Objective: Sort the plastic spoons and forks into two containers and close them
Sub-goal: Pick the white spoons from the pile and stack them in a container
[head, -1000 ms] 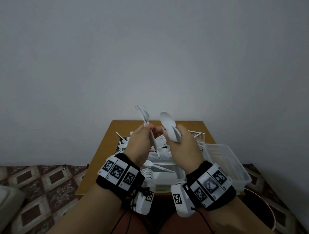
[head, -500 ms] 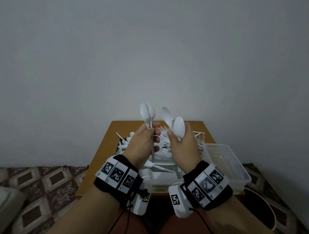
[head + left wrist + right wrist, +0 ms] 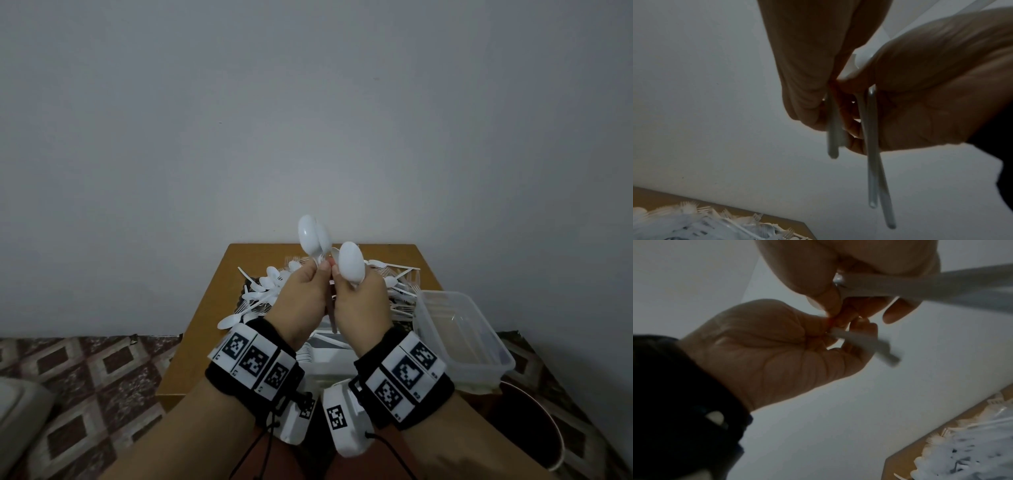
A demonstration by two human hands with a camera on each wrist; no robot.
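Observation:
Both hands are raised together above the table. My left hand (image 3: 317, 274) pinches two white plastic spoons (image 3: 309, 235) by their handles, bowls up. My right hand (image 3: 339, 278) grips white spoons too, one bowl (image 3: 351, 262) showing just right of the left pair. The fingertips of both hands touch. In the left wrist view the left hand's handles (image 3: 832, 139) hang beside the longer handles (image 3: 873, 170) under the right hand (image 3: 941, 84). In the right wrist view a handle (image 3: 920, 283) runs from my right hand and the left hand (image 3: 777, 345) pinches another (image 3: 865, 344).
A heap of white spoons and forks (image 3: 270, 289) covers the far part of the small wooden table (image 3: 205, 335). A clear plastic container (image 3: 445, 293) stands at the right edge. A second container (image 3: 329, 363) with stacked spoons sits under my wrists. Patterned floor lies on both sides.
The two hands have closed in until their fingertips meet. The left hand's spoons turned bowl-face toward me and rose; the right hand's spoons moved left toward them.

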